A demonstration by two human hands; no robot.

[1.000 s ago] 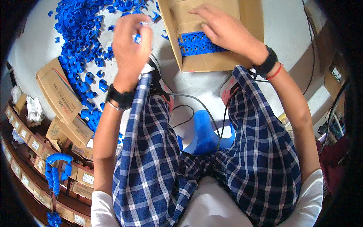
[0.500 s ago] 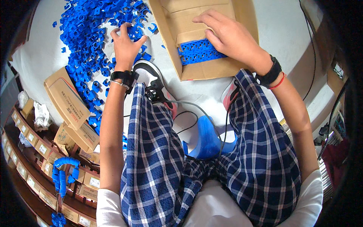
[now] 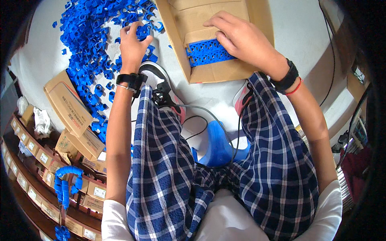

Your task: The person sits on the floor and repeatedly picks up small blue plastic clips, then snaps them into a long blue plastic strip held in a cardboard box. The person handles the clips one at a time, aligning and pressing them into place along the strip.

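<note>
My left hand (image 3: 134, 47) is over the near right edge of a spread-out heap of small blue plastic pipe clips (image 3: 86, 44). Its thumb and fingers are curved and apart, with blue clips showing between them; I see none gripped. Inside an open cardboard box (image 3: 209, 75), blue clips stand in two tight rows (image 3: 209, 52) along the near wall. Above the right end of these rows hovers my right hand (image 3: 247, 40), thumb apart from the bent fingers, nothing visible in it. The palm hides the right end of the rows.
A blue plastic stool (image 3: 219, 146) shows between my legs, with a black cable (image 3: 213, 114) across it. Flattened cartons (image 3: 68, 104) lie at the left beside the clips. Shelves of small cartons (image 3: 44, 158) fill the lower left, where a string of blue fittings (image 3: 64, 186) hangs.
The whole view has shifted slightly, moving the scene a little up and left. Both hands keep nearly the same pose, and the rows in the box look the same.
</note>
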